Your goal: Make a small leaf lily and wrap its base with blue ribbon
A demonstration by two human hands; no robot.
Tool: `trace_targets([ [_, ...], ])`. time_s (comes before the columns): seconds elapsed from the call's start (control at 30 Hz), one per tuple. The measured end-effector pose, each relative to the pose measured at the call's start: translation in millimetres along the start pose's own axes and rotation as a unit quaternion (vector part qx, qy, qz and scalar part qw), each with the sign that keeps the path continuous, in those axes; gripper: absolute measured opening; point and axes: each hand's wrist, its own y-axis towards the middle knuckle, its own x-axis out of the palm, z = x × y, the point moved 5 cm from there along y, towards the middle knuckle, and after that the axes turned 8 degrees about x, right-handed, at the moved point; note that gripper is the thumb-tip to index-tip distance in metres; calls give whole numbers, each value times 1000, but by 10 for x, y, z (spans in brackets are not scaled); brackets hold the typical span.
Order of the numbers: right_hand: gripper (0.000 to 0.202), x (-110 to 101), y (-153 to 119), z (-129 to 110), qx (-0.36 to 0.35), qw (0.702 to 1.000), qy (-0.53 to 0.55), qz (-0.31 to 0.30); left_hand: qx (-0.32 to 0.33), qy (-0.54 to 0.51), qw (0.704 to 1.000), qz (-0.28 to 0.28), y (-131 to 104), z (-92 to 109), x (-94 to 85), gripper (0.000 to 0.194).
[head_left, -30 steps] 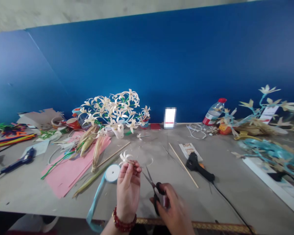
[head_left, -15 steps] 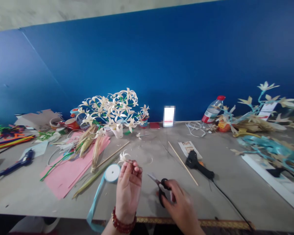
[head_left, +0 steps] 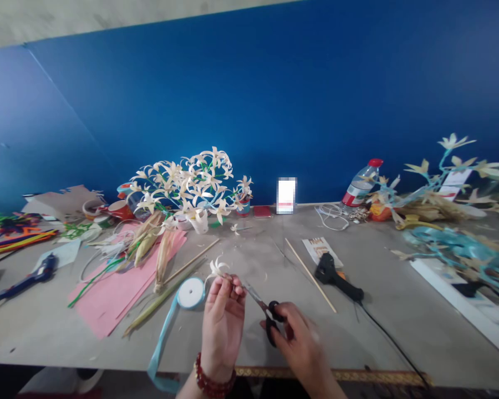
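Between the fingertips of my left hand [head_left: 224, 321] is a small cream flower [head_left: 217, 267], its curled petals pointing up and left. My fingers cover the base of the flower. My right hand [head_left: 301, 343] has its thumb and fingers in the black handles of the scissors [head_left: 264, 310]. The scissor blades point up and left, with their tips at the fingertips of my left hand; whether they touch the flower I cannot tell. Left of my left hand lies a roll of light blue ribbon [head_left: 191, 292], its tail running down over the table's front edge.
A black glue gun [head_left: 339, 280] and a thin wooden stick [head_left: 310, 274] lie to the right. Pink paper [head_left: 103, 305], dried husks [head_left: 162, 257] and a blue glue gun [head_left: 29, 280] are on the left. Behind stand a bunch of cream flowers [head_left: 191, 183] and a tilted bottle [head_left: 360, 185].
The scissors have moved up and left, and their blades have come closer together, reaching my left fingertips. My left hand has shifted slightly right with the flower.
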Motion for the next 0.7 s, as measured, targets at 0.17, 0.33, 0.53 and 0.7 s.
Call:
trace_targets([
  [0.17, 7, -33, 15, -5, 4, 1000, 7, 1, 3, 1, 1000, -6, 10, -18, 7, 19],
  [0.33, 12, 0, -23, 22, 24, 999, 25, -2, -5, -4, 1000, -15, 22, -41, 1, 18],
  [0.53, 16, -127, -20, 393, 89, 994, -64, -20, 29, 53, 997, -55, 57, -30, -45, 15],
  [0.7, 18, -290, 91, 651, 114, 965, -223, -80, 96, 209, 967, -111, 40, -23, -108, 14],
])
